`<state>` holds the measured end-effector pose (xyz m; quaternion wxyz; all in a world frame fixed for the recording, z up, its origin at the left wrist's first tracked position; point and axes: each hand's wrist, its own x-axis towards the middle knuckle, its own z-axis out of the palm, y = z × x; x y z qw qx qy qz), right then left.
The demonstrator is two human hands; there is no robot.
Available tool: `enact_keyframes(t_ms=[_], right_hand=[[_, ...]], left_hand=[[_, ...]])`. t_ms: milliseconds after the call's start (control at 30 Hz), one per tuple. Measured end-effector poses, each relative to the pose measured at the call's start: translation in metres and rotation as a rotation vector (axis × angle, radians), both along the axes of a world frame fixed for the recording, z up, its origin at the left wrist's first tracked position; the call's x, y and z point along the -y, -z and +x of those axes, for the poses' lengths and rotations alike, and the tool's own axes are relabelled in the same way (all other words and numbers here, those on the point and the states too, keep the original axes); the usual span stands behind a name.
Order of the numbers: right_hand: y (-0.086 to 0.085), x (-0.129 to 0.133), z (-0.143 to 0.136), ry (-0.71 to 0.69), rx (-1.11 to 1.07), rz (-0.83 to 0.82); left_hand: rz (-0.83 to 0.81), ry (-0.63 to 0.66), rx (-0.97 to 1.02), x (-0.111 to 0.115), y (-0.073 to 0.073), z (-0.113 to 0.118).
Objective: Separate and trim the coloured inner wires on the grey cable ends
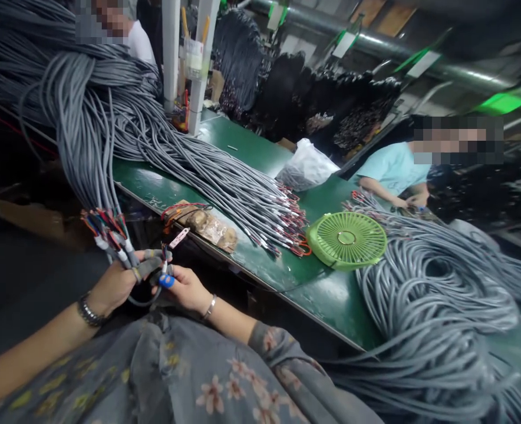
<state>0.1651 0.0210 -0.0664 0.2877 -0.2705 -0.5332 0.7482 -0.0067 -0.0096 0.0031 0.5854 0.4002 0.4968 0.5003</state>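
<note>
Several grey cable ends with white collars and coloured wires [110, 232] stick up from my left hand [121, 282], whose taped fingers are wrapped round the cables. Close beside it on the right, my right hand [185, 287] pinches a single grey cable end [165, 265] with thin coloured wires pointing up. Blue tape wraps a finger or thumb of this hand. Above my left hand, a thick bundle of grey cables [81, 141] hangs over the table edge.
On the green table [322, 294] lie a long cable bundle [207, 176], a green fan [346, 238], a white plastic bag [307, 165], taped brown lumps [210, 227] and coiled cables [428, 294]. Two people work across it. A white post [201, 70] stands at the back.
</note>
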Motion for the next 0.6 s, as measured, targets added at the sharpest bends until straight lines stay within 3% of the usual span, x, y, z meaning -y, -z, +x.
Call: enact_keyframes(t_ms=[200,367,433,600], right_hand=[[0.002,0.004,-0.004,-0.134,-0.077,-0.053],[0.007,0.002,-0.006,-0.238,-0.025,-0.067],[0.006,-0.001,-0.002,-0.181,0.053,-0.086],[-0.007,-0.007,0.008,0.176,0.049,-0.062]], left_hand=[[-0.109,0.077,-0.022,0.003,0.006,0.001],[-0.13,0.034,-0.124,0.007,0.004,0.003],[-0.091,0.002,-0.175,0.006,0.003,0.003],[0.047,-0.049,-0.351,0.005,0.004,-0.002]])
